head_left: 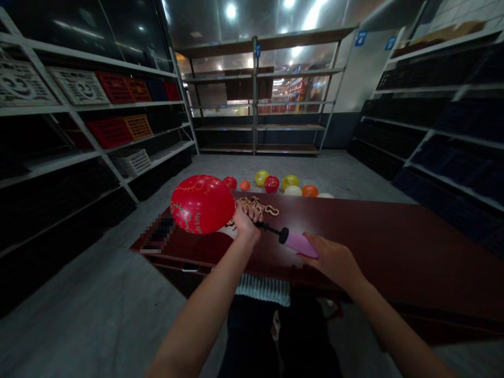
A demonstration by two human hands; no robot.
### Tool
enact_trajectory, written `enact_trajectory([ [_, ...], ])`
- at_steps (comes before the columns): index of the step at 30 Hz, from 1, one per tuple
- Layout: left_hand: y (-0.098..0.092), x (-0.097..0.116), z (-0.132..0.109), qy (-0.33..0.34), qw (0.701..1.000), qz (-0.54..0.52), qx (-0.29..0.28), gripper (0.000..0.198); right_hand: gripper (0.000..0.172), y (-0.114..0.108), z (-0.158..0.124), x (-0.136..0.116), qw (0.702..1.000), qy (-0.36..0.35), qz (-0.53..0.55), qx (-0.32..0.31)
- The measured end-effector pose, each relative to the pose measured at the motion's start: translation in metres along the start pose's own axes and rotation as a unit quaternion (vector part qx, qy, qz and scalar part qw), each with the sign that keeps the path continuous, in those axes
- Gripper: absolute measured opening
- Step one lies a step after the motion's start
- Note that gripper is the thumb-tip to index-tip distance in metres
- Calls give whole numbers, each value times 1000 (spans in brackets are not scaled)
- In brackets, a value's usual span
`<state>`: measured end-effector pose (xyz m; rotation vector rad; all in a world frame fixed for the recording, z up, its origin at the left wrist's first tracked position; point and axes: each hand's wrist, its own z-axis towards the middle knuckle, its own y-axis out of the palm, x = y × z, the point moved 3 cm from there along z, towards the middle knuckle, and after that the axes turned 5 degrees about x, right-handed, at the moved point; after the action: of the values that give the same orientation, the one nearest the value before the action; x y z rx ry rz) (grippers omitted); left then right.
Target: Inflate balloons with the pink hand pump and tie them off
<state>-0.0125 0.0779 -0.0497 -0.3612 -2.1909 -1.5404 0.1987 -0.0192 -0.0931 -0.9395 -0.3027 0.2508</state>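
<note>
Right hand (333, 257), lower right of centre, wrapped round a lilac cylindrical plastic hand pump (296, 242); left hand (247, 221), mid-frame, closed round the neck end of a shiny red printed balloon (202, 205) and the tip of the pump's black rod (270, 227) — join hidden by fingers, can't tell the seal. Balloon is left of centre, full-looking, over a glossy dark-red wooden table (354, 226). Risks: slack left-hand pinch could let neck slip and air leak; overfilling could burst it. Beige curly strips (271, 210) just beyond left hand — could tangle in fingers. Farther, mid-frame: round red, yellow, orange and white balloons (271, 184) past the table edge; metal-framed shelving (287, 127) top centre
</note>
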Motion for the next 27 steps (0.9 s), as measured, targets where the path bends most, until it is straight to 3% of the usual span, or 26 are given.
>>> enact_trajectory([
  [7,-1,38,24,40,999,-14,13,45,43,10,-8,24,999,15,-27,12],
  [12,-2,51,38,93,995,-29,27,43,39,32,12,14,996,85,24,21],
  [15,-2,49,42,129,990,-31,40,45,37,47,21,8,992,121,-3,37],
  [20,-1,20,43,118,991,-25,60,46,35,58,20,7,990,123,-44,58],
  [27,11,-61,27,96,995,-8,18,50,37,55,15,9,986,146,-34,76],
])
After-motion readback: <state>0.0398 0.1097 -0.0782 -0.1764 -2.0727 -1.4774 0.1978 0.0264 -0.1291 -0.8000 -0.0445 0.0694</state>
